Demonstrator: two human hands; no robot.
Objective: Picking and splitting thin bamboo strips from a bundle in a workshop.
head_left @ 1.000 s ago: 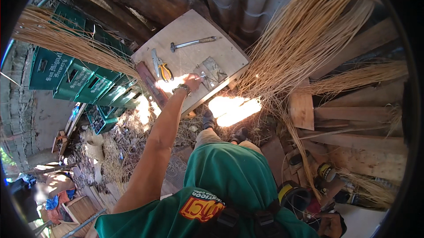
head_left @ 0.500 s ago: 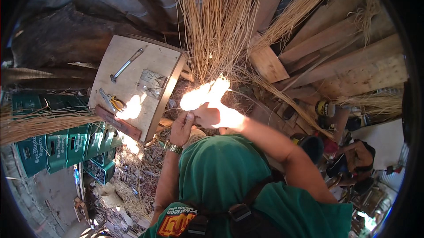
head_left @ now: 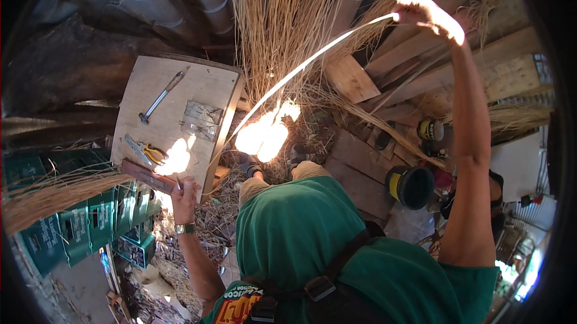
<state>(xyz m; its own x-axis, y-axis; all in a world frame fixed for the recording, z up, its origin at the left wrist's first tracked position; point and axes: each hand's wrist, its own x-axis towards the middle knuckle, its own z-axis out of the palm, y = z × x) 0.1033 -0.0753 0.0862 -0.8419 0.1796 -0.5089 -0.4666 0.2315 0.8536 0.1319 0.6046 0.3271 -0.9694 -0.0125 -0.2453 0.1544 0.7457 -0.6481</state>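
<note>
My right hand (head_left: pixel 430 16) is raised at the upper right, its fingers pinched on one end of a long, thin, pale strip of cane (head_left: pixel 312 57). The strip bows down to the left, toward the near edge of the wooden worktable (head_left: pixel 210 78). There my left hand (head_left: pixel 185 193) is closed beside a reddish-brown wooden block (head_left: pixel 146 176). A small shiny tip shows at its fingers, but what they grip is not clear. On the tabletop lie a hammer (head_left: pixel 161 99), pliers with yellow-black handles (head_left: pixel 151 153) and a metal plate (head_left: pixel 201 120).
A large bundle of cane strands (head_left: pixel 288 18) stands ahead, with wooden boards (head_left: pixel 351 79) to its right. Green crates (head_left: pixel 99 219) are stacked at the left under more strands (head_left: pixel 66 201). A dark bucket (head_left: pixel 412 187) stands at the right. Bright sunlight washes out patches of table and ground.
My right hand has swung from the middle up to the far right, drawing the strip out in an arc. My left hand has moved left and down to the table's near edge.
</note>
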